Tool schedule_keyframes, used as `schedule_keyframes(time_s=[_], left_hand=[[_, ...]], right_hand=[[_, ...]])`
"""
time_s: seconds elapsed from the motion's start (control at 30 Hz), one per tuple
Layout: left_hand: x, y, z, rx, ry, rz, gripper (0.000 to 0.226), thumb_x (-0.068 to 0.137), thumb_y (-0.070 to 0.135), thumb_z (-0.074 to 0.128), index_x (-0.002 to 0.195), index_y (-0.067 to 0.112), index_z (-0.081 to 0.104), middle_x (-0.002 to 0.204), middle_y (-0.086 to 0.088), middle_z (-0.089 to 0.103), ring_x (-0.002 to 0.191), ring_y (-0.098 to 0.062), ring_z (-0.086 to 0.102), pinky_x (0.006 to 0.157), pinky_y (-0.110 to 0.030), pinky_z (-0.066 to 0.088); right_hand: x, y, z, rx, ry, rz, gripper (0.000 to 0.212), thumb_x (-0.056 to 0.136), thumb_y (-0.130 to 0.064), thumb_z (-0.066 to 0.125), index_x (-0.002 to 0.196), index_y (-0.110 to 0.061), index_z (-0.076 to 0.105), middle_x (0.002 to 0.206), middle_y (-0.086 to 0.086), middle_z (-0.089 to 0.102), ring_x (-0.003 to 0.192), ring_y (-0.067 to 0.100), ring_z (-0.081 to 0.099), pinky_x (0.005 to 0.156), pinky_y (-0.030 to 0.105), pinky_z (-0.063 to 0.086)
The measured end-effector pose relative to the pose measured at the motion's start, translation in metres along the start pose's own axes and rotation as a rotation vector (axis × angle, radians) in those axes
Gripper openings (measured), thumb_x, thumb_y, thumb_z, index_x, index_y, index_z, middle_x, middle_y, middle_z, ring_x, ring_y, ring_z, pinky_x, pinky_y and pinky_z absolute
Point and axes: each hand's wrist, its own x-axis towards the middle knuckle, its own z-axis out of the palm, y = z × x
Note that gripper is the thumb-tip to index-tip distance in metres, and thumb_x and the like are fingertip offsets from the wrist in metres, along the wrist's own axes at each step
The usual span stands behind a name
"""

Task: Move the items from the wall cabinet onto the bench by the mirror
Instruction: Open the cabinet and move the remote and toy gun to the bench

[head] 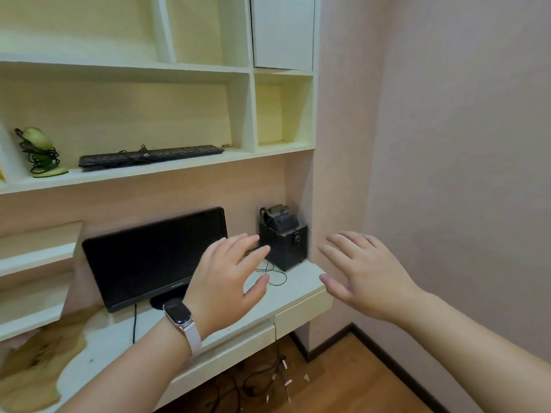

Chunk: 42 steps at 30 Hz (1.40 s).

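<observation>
The pale wall cabinet (250,114) fills the upper left. On its lower shelf lie a black keyboard (149,156) with a cord on top and, at the far left, a green spiral ornament (40,153). Both my hands are raised in front of the desk, fingers spread, holding nothing. My left hand (229,278), with a white-strapped watch on the wrist, hovers before the monitor's right edge. My right hand (360,272) hovers to the right of a black speaker (283,239). The bench and mirror are not in view.
A black monitor (152,257) stands on the white desk (292,287) below the cabinet. Thin cables lie on the desk by the speaker. Drawers run under the desk front. More cables and small scraps lie on the wooden floor (343,380). A pink wall is at right.
</observation>
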Motion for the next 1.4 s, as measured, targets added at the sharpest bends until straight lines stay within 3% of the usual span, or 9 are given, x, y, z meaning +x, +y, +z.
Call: schedule_keyframes(time_s=[0.33,0.53,0.77,1.07,1.4], left_hand=[[0.141,0.0,0.071,0.121,0.128,-0.036,0.042,0.085,0.038,0.06,0.121,0.017,0.066,0.127,-0.005,0.062,0.121,-0.026,0.053,0.102,-0.046,0.042],[0.19,-0.015,0.089,0.195,0.114,-0.083,0.043,0.087,0.041,0.056,0.122,0.019,0.065,0.128,-0.005,0.062,0.121,-0.026,0.054,0.101,-0.048,0.043],[0.243,-0.052,0.092,0.255,0.166,-0.061,0.045,0.087,0.042,0.054,0.123,0.017,0.066,0.128,-0.006,0.062,0.121,-0.025,0.054,0.102,-0.045,0.042],[0.308,-0.153,0.12,0.259,0.329,-0.052,0.043,0.085,0.038,0.058,0.121,0.015,0.067,0.126,-0.007,0.062,0.117,-0.029,0.057,0.097,-0.045,0.043],[0.404,-0.26,0.121,0.281,0.453,0.052,0.043,0.086,0.039,0.057,0.122,0.017,0.067,0.128,-0.006,0.062,0.121,-0.028,0.055,0.101,-0.047,0.041]], right_hand=[[0.09,0.151,0.056,0.041,0.227,-0.126,0.049,0.087,-0.048,0.048,0.118,-0.015,0.068,0.119,0.004,0.067,0.11,0.027,0.062,0.092,0.04,0.048],[0.148,0.202,0.069,0.073,0.271,-0.166,0.051,0.088,-0.049,0.047,0.119,-0.015,0.067,0.121,0.007,0.066,0.111,0.03,0.062,0.092,0.043,0.049],[0.216,0.223,0.09,0.095,0.334,-0.199,0.052,0.088,-0.049,0.047,0.121,-0.014,0.067,0.122,0.008,0.067,0.113,0.031,0.061,0.092,0.043,0.049],[0.323,0.223,0.119,0.043,0.424,-0.251,0.05,0.089,-0.049,0.046,0.118,-0.014,0.067,0.122,0.008,0.067,0.113,0.031,0.062,0.092,0.041,0.048],[0.478,0.233,0.123,-0.21,0.529,-0.403,0.048,0.09,-0.047,0.049,0.117,-0.012,0.067,0.121,0.011,0.066,0.111,0.033,0.062,0.093,0.043,0.049]])
